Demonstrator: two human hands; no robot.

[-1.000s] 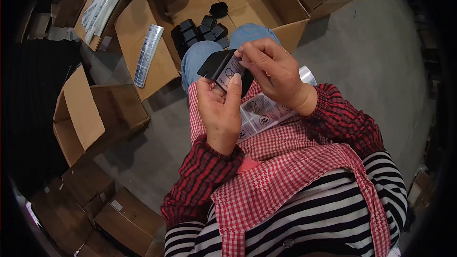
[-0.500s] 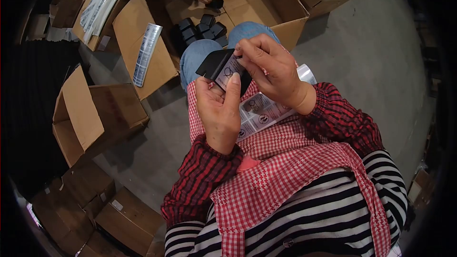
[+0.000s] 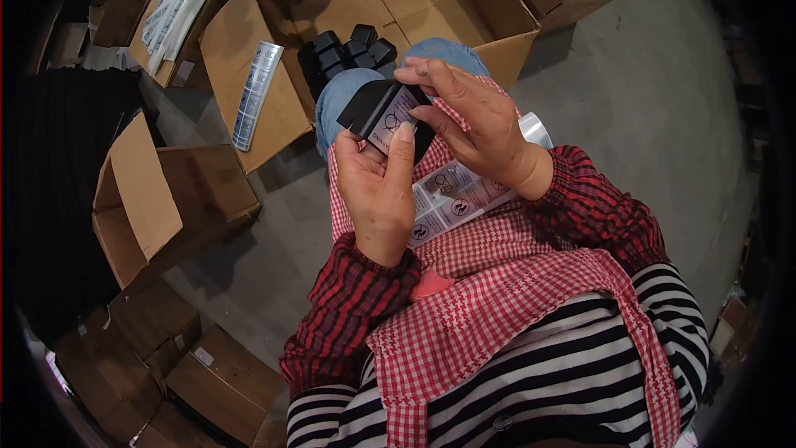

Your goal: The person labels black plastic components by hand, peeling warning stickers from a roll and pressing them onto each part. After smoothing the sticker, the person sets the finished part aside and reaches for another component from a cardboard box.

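My left hand (image 3: 377,199) grips a black plastic piece (image 3: 358,108) above my lap, its thumb pressed on a silvery printed label (image 3: 390,124) on the piece's face. My right hand (image 3: 477,120) is closed loosely about the piece's right end, thumb at the label's edge and fingers along the far edge. Part of the piece is hidden behind my fingers. A sheet of printed labels (image 3: 456,203) lies across my lap under my right wrist, its far end curled.
Beyond my knees stands a large open carton (image 3: 348,4) with several black plastic pieces (image 3: 352,50). A label strip (image 3: 257,95) lies on its flap. Another open carton (image 3: 199,191) stands at left, near closed boxes (image 3: 224,373). A small carton (image 3: 178,25) bears more label strips.
My right fingers have spread from a pinch at the label's upper end. The black piece has shifted slightly left. Another person's hand with a black piece has left the large carton.
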